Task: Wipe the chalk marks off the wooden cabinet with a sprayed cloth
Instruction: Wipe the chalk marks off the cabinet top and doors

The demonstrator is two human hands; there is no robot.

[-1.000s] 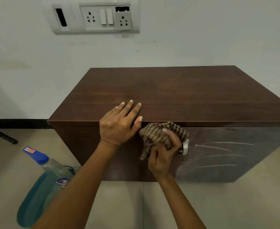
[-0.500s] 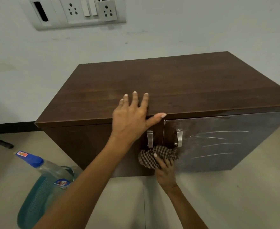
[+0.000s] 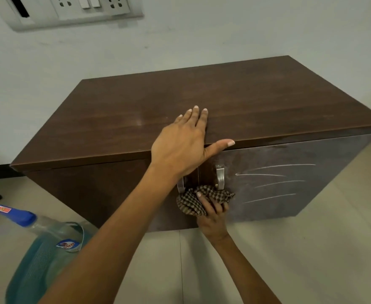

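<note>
Both hands are on the wooden cabinet (image 3: 202, 102). Resting flat on the front edge of the dark brown top, the left hand (image 3: 180, 148) has its fingers held close together and extended, and the thumb stretches out to the right along the edge above the right-hand door. Lower down, the right hand (image 3: 213, 212) is curled around a bunched brown-and-cream checked cloth (image 3: 193, 200), fingers closed over it and pressing it against the cabinet front just under the two metal handles, at the seam where the doors meet. One handle (image 3: 220, 176) shows fully beside the cloth; the other (image 3: 181, 185) is partly hidden behind the left wrist. Four pale chalk marks (image 3: 274, 183) run roughly sideways across the right door, to the right of the cloth and apart from it, and a faint whitish haze lies over that door's surface around them. On the tiled floor at the lower left, beside the cabinet's left end, stands a clear spray bottle (image 3: 48, 244) with blue liquid, a blue nozzle head and a small label, blurred at this edge of the view. On the white wall above, a switch and socket panel (image 3: 75, 9) is mounted.
</note>
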